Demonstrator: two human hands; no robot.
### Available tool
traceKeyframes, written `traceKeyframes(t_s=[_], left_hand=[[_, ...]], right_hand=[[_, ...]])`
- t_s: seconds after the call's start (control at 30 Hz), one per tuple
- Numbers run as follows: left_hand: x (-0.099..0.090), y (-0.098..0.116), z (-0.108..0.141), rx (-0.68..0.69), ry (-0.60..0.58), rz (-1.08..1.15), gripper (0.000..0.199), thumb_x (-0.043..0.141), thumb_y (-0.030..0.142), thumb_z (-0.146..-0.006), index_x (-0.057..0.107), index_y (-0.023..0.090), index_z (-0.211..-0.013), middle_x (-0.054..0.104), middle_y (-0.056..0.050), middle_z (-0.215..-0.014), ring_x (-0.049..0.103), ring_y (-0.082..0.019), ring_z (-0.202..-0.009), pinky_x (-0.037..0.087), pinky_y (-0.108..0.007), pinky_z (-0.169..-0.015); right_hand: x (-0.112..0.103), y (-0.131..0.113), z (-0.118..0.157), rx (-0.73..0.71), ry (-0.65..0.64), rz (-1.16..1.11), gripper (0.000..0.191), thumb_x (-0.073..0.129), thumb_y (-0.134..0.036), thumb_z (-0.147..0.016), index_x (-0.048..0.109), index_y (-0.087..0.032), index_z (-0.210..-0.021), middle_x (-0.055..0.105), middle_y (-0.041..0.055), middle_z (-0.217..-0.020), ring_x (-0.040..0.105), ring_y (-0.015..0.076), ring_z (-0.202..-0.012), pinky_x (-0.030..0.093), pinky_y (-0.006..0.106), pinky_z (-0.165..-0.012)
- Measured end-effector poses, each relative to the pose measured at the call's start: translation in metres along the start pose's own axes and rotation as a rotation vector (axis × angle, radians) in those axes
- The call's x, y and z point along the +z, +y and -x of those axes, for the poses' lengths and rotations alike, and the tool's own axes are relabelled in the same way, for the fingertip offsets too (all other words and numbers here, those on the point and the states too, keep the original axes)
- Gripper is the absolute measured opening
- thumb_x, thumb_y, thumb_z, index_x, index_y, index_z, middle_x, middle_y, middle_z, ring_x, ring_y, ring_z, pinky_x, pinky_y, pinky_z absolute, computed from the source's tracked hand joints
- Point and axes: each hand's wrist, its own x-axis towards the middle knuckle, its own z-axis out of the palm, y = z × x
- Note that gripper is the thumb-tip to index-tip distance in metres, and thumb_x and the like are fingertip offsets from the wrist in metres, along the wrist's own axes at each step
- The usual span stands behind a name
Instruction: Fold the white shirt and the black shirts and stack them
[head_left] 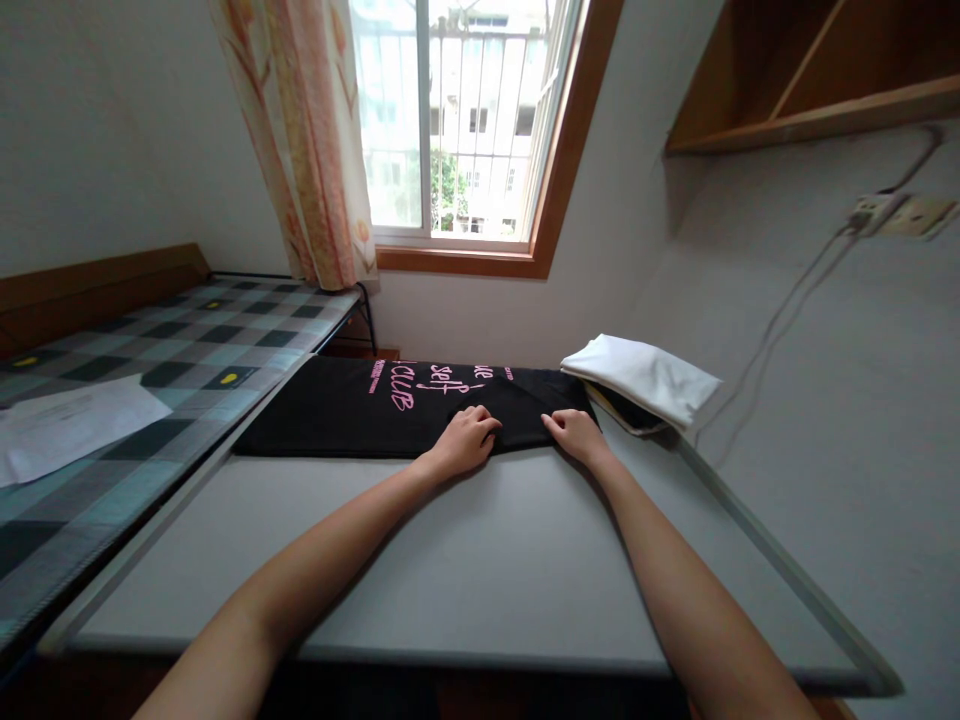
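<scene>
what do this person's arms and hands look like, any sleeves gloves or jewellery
Both the left hand and the right hand are bare, without gloves. The left forearm and right forearm are uncovered, with no sleeve in view. No watch or bracelet shows on either wrist; rings are too small to rule out.

Open near tabletop (480, 570), black cloth (337, 415) blocking beyond
</scene>
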Motion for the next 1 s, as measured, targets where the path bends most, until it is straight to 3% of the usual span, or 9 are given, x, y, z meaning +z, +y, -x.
traceKeyframes(t_s=[0.1, 0.2, 0.27, 0.37, 0.6, 1.0], left_hand=[[0.005, -0.006, 0.002, 0.012, 0.022, -0.032, 0.044, 0.049, 0.029, -0.090, 0.055, 0.019, -0.132, 0.052, -0.010, -0.137, 0.042, -0.022, -0.130, 0.029, -0.038, -0.112], [0.009, -0.009, 0.004, -0.037, -0.060, -0.083, 0.054, 0.044, 0.040, -0.092, 0.042, 0.022, -0.143, 0.040, -0.009, -0.149, 0.027, -0.026, -0.142, 0.017, -0.045, -0.117], [0.011, -0.010, 0.005, -0.073, -0.114, -0.116, 0.057, 0.040, 0.046, -0.093, 0.038, 0.025, -0.146, 0.036, -0.008, -0.152, 0.020, -0.028, -0.144, 0.014, -0.048, -0.117], [0.011, -0.009, 0.005, -0.121, -0.143, -0.156, 0.059, 0.038, 0.052, -0.093, 0.037, 0.028, -0.147, 0.032, -0.006, -0.155, 0.015, -0.031, -0.145, 0.011, -0.051, -0.116], [0.011, -0.009, 0.005, -0.140, -0.156, -0.164, 0.060, 0.034, 0.055, -0.093, 0.035, 0.030, -0.148, 0.029, -0.008, -0.156, 0.017, -0.033, -0.144, 0.013, -0.051, -0.115], [0.009, -0.008, 0.006, -0.141, -0.158, -0.147, 0.059, 0.034, 0.054, -0.093, 0.036, 0.030, -0.147, 0.029, -0.007, -0.156, 0.018, -0.033, -0.144, 0.013, -0.051, -0.115]], right_hand=[[0.001, -0.013, 0.003, -0.012, 0.088, 0.047, 0.039, 0.043, -0.042, -0.091, 0.066, -0.021, -0.068, 0.068, 0.0085, -0.075, 0.061, 0.0210, -0.071, 0.036, 0.029, -0.064], [0.008, -0.025, 0.005, -0.131, 0.154, 0.039, 0.038, 0.041, -0.044, -0.093, 0.070, -0.021, -0.100, 0.069, 0.0112, -0.106, 0.060, 0.0252, -0.100, 0.040, 0.034, -0.084], [0.013, -0.029, 0.006, -0.181, 0.129, 0.036, 0.045, 0.039, -0.047, -0.094, 0.065, -0.021, -0.120, 0.061, 0.0117, -0.126, 0.053, 0.0266, -0.117, 0.038, 0.038, -0.095], [0.019, -0.026, 0.005, -0.152, 0.039, 0.069, 0.054, 0.036, -0.051, -0.095, 0.055, -0.021, -0.134, 0.048, 0.0104, -0.144, 0.040, 0.0263, -0.133, 0.031, 0.042, -0.106], [0.021, -0.010, 0.001, -0.006, -0.181, 0.154, 0.067, 0.024, -0.062, -0.094, 0.039, -0.024, -0.147, 0.029, 0.0091, -0.155, 0.025, 0.0270, -0.143, 0.020, 0.048, -0.114], [0.024, -0.010, 0.001, -0.016, -0.193, 0.185, 0.069, 0.026, -0.064, -0.093, 0.037, -0.023, -0.148, 0.027, 0.0098, -0.156, 0.024, 0.0277, -0.143, 0.021, 0.046, -0.113]])
